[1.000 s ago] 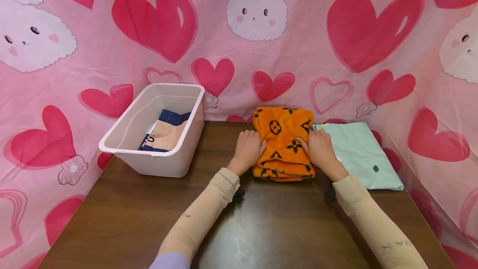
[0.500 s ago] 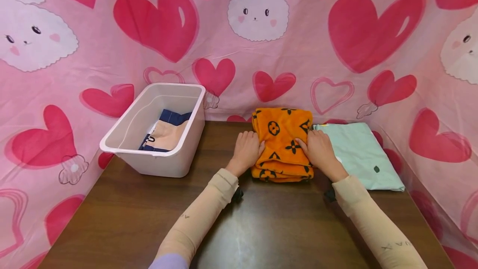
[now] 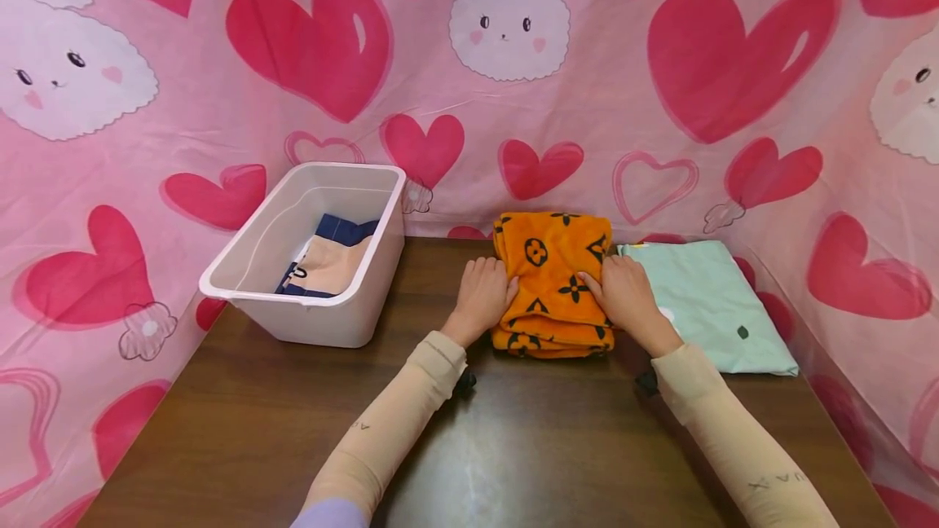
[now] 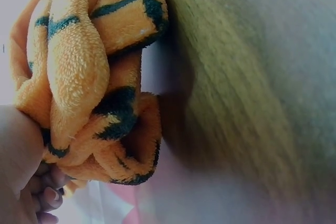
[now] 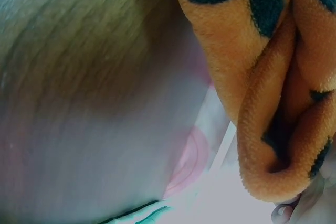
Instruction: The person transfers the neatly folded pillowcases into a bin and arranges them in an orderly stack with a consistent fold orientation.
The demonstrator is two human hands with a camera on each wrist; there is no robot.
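Observation:
A folded orange fleece blanket (image 3: pixel 553 255) with dark flower patterns is at the far middle of the brown table. My left hand (image 3: pixel 482 296) grips its left side, thumb on top. On the opposite side, my right hand (image 3: pixel 629 296) holds the edge, its thumb also on the upper face. The left wrist view shows the layered fleece (image 4: pixel 79 72) beside curled fingertips (image 4: pixel 51 198). In the right wrist view the fleece folds (image 5: pixel 262 140) hang in a loop, and most of that hand is hidden. Whether the bundle touches the table or is slightly raised I cannot tell.
At the left stands a white plastic bin (image 3: pixel 323 324) holding folded navy and beige cloth (image 3: pixel 330 263). Right of the fleece lies a folded mint-green cloth (image 3: pixel 711 300), close to my right hand. A pink heart-print curtain (image 3: pixel 469 129) surrounds the brown table (image 3: pixel 543 438).
Both hands keep their hold on the fleece blanket. It has shifted only very slightly left in the head view, while the surroundings drift slightly right.

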